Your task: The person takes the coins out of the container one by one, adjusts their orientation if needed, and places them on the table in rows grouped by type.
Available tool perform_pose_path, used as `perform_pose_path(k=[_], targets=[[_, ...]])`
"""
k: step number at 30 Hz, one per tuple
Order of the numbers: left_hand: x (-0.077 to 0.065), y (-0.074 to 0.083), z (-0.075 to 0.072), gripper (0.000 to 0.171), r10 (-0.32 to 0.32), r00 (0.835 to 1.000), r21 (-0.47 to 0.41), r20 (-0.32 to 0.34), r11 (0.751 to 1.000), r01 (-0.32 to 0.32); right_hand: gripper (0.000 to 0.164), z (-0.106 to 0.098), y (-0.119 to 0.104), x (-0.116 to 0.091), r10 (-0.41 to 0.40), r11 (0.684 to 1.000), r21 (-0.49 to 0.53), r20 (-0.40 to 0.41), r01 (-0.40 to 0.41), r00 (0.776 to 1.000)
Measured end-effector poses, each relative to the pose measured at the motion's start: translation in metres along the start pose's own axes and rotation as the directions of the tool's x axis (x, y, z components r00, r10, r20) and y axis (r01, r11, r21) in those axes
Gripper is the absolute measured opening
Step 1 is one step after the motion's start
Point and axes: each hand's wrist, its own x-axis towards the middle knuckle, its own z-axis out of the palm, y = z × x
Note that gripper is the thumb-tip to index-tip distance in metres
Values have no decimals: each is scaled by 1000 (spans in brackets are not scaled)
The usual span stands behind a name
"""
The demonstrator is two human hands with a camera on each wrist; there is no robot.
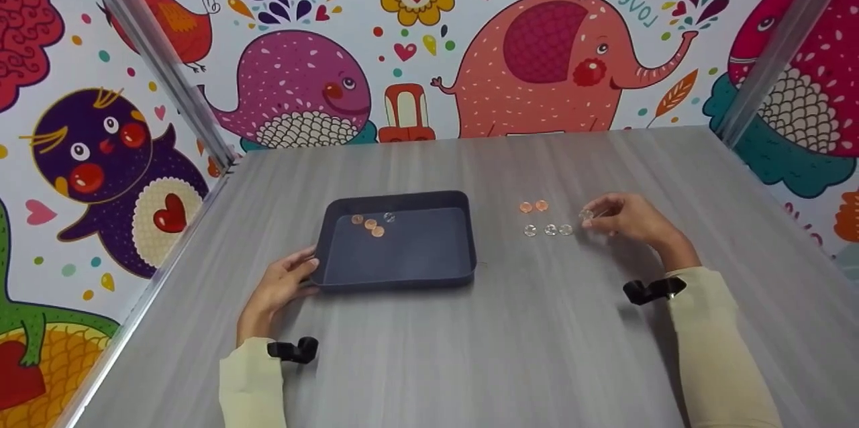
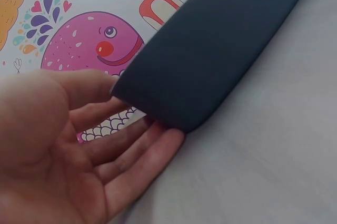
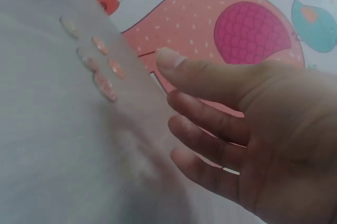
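Note:
A dark blue-grey rectangular tray (image 1: 396, 284) lies on the table, with several coins in its far left part: copper coins (image 1: 378, 231) and one silver coin (image 1: 390, 217). My left hand (image 1: 285, 284) grips the tray's near left corner; in the left wrist view the thumb meets the rim and fingertips touch the lower edge. To the tray's right lie two copper coins (image 1: 541, 205) and, nearer me, a row of three silver coins (image 1: 551, 230). Right of these, my right hand (image 1: 627, 217) pinches another silver coin (image 1: 586, 214) at its fingertips. The right wrist view does not show that coin.
The grey wood-grain table (image 1: 510, 361) runs back to a wall (image 1: 429, 66) printed with cartoon animals. Metal posts (image 1: 161, 59) stand at the back corners. Black wrist cameras (image 1: 295, 349) sit on both forearms.

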Motion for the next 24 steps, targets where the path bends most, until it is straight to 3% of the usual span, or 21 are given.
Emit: perform_pose_path(k=[8,24], targets=[[0,-1,0,52,3,1000,-22,2,1000,-3,41,9,11,3,27,999,-29,55,-25,998],[0,1,1,54,-4,1000,16,19,1000,4,42,14,11,5,102,995,-22,33,-101,994]])
